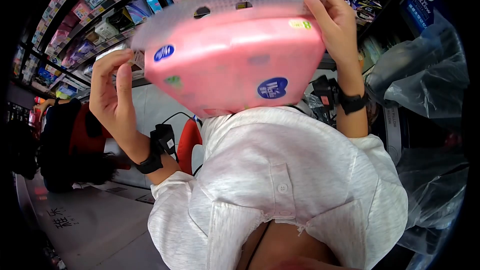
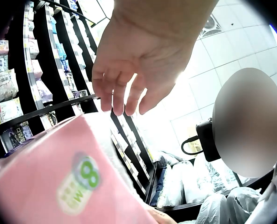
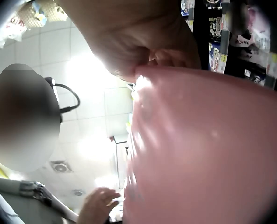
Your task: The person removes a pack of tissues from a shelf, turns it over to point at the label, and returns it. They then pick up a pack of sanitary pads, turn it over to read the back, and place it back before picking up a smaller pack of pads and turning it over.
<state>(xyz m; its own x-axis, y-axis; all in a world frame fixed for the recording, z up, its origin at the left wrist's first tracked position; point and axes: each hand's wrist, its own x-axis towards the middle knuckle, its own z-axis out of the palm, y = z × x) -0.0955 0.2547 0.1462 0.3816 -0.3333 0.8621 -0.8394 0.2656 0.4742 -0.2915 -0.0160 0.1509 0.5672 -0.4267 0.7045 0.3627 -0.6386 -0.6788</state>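
Note:
A large pink pack of tissues with blue logos leans against the person's shirt front. Along its top runs a see-through plastic carry strip with two holes. The right hand pinches the strip at the pack's upper right corner; in the right wrist view that hand overlaps the pink wrap. At the pack's left end the left hand is raised, its fingers loosely bent. The left wrist view has this left hand above the pack's end, with a gap between fingertips and wrap.
Shelves of packaged goods line the far side and curve round to the left. Another person in dark and red clothing is at the left. Clear plastic bags bulge at the right, and a red seat-like object shows beside the shirt.

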